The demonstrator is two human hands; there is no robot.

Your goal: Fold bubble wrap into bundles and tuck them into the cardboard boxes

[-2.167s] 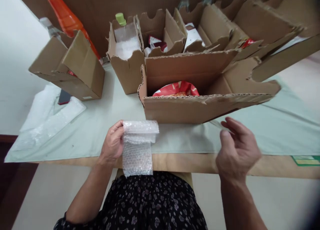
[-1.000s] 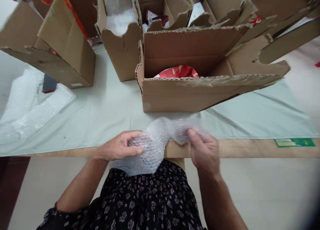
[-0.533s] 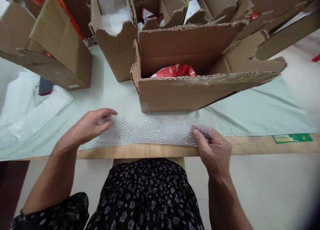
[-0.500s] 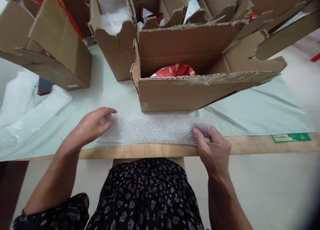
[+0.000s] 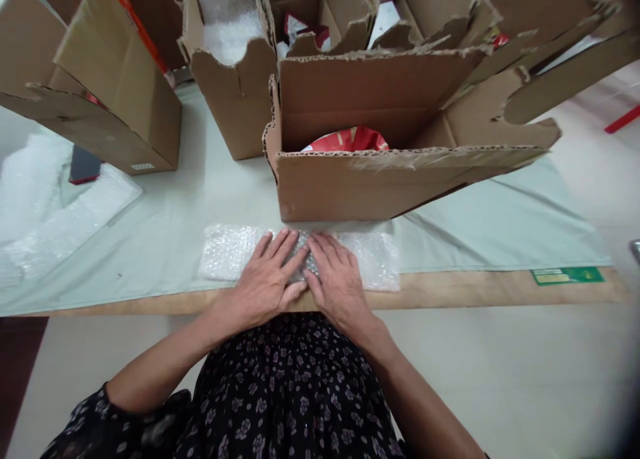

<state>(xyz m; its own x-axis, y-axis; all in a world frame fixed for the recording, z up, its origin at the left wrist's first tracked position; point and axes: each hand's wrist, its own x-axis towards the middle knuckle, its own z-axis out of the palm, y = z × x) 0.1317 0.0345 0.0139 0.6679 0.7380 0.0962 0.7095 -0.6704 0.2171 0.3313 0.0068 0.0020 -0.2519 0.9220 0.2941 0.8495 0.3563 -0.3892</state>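
A flat strip of bubble wrap (image 5: 373, 259) lies along the front edge of the table, just in front of an open cardboard box. My left hand (image 5: 270, 276) rests palm down on its middle, fingers spread. Beside it, my right hand (image 5: 337, 269) lies flat on the wrap as well, its thumb apart from the fingers. The two hands nearly touch at the fingertips, and neither grips anything. They hide the middle of the strip.
The open cardboard box (image 5: 340, 189) holds a red packet (image 5: 360, 139). More boxes (image 5: 233, 99) stand behind, another box (image 5: 155, 122) at the left. Further bubble wrap (image 5: 75, 226) with a dark flat object (image 5: 85, 164) lies far left. A green card (image 5: 570, 275) is at the right edge.
Both hands have moved inward from the ends of the bubble wrap to its middle. My right hand has let go of the right end, and that end now lies flat.
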